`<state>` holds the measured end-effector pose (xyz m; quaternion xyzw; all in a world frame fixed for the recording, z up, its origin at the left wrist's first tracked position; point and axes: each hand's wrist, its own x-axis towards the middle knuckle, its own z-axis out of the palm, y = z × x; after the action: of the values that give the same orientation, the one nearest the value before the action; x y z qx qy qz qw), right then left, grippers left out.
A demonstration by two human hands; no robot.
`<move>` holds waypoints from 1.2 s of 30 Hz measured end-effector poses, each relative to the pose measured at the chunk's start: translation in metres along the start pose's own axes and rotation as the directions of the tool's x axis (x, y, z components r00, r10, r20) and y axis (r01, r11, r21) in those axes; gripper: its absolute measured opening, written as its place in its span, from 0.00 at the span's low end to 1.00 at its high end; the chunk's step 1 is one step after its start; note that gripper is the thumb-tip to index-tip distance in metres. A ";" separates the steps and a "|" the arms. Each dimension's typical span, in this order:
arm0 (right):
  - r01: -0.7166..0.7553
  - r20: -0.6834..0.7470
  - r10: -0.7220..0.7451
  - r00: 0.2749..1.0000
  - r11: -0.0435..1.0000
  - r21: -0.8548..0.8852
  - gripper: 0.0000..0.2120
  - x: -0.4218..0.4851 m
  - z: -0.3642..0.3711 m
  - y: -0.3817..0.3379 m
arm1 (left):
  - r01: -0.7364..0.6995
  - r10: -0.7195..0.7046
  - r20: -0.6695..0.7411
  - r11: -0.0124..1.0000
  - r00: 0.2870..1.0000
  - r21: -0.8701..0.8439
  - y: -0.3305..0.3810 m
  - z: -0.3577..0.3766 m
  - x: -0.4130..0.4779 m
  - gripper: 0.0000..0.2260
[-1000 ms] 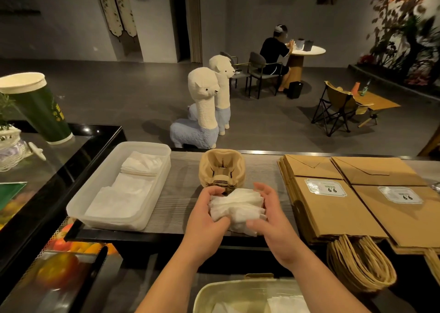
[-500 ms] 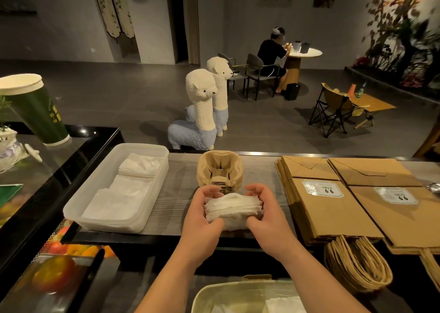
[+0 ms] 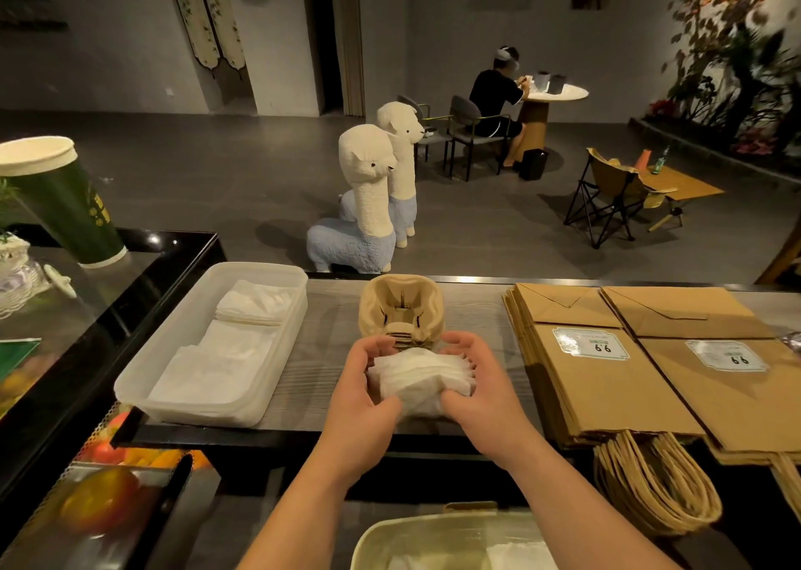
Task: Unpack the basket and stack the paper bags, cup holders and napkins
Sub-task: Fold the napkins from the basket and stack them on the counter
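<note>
Two hands hold one bunch of white napkins (image 3: pixel 419 382) over the counter (image 3: pixel 329 309). Left hand (image 3: pixel 363 389) and right hand (image 3: pixel 479 389) curl round its sides. Cup holders (image 3: pixel 401 305) sit just behind, paper bags (image 3: pixel 607 378) right, napkin tray (image 3: pixel 208 348) left.

Dim grey walls (image 3: pixel 108 49), dark floor (image 3: pixel 260 170), two alpaca figures (image 3: pixel 368 205), round table (image 3: pixel 559 92) with chairs (image 3: pixel 468 123).

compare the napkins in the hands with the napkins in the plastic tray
The held napkins are a bunched, fanned bundle; the tray napkins lie flat in neat piles. The held napkins are gripped between the left hand and right hand, just in front of the cup holders; the tray napkins sit untouched inside the tray. Both are white paper.
</note>
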<state>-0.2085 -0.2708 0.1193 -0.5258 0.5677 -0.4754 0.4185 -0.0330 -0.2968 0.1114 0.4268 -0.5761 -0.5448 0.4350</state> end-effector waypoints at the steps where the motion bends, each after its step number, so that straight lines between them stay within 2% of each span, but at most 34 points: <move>1: 0.004 -0.014 -0.004 1.000 1.000 -0.001 0.30 0.000 -0.001 0.001 | 0.013 -0.013 -0.024 1.000 1.000 -0.025 0.000 -0.002 0.000 0.28; 4: -0.005 0.003 0.005 1.000 1.000 -0.017 0.28 0.000 -0.004 0.001 | 0.044 -0.049 -0.088 0.997 0.995 -0.064 -0.003 -0.015 0.000 0.26; 9: -0.009 0.020 0.009 1.000 1.000 -0.005 0.27 -0.002 -0.005 0.002 | 0.104 -0.090 -0.185 0.992 0.979 0.069 -0.004 -0.024 0.004 0.13; 14: -0.019 0.027 0.018 0.999 0.999 0.037 0.25 -0.003 -0.007 -0.001 | 0.108 -0.067 -0.223 0.978 0.973 0.176 -0.001 -0.023 0.007 0.10; 17: -0.036 0.038 0.034 0.999 0.999 0.041 0.26 -0.004 -0.008 0.000 | 0.062 -0.015 -0.241 0.980 0.970 0.190 0.003 -0.018 0.009 0.12; 20: -0.053 0.019 0.052 0.998 0.998 0.039 0.25 -0.004 -0.005 -0.001 | 0.012 0.030 -0.286 0.989 0.958 0.147 0.009 -0.020 0.006 0.12; 23: -0.048 -0.026 0.049 0.998 0.999 0.011 0.17 -0.004 0.000 -0.005 | -0.042 0.059 -0.404 0.998 0.913 0.049 0.020 -0.029 0.002 0.07; 25: -0.038 -0.067 0.035 0.997 0.998 -0.042 0.14 -0.007 -0.001 -0.010 | -0.083 0.042 -0.482 0.995 0.875 -0.063 0.031 -0.037 -0.002 0.06; 27: 0.023 -0.065 -0.033 0.997 0.988 -0.152 0.14 -0.015 -0.007 -0.015 | -0.102 0.012 -0.510 0.984 0.860 -0.149 0.042 -0.048 -0.007 0.07; 29: 0.099 0.004 -0.102 0.995 0.952 -0.288 0.16 -0.027 -0.018 -0.027 | -0.116 0.014 -0.502 0.978 0.865 -0.171 0.051 -0.057 -0.012 0.08; 31: 0.132 0.094 -0.105 0.990 0.923 -0.361 0.16 -0.040 -0.029 -0.045 | -0.137 0.056 -0.465 0.980 0.883 -0.143 0.057 -0.062 -0.016 0.08; 33: 0.148 0.177 -0.093 0.980 0.933 -0.328 0.17 -0.051 -0.040 -0.066 | -0.151 0.108 -0.376 0.985 0.920 -0.087 0.061 -0.060 -0.021 0.07; 36: 0.130 0.339 -0.051 0.939 0.968 -0.213 0.17 -0.060 -0.048 -0.086 | -0.135 0.119 -0.165 0.987 0.979 -0.087 0.061 -0.047 -0.027 0.06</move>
<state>-0.2321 -0.2056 0.2120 -0.6692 0.5162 -0.3296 0.4208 0.0184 -0.2798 0.1728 0.4095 -0.5381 -0.5074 0.5340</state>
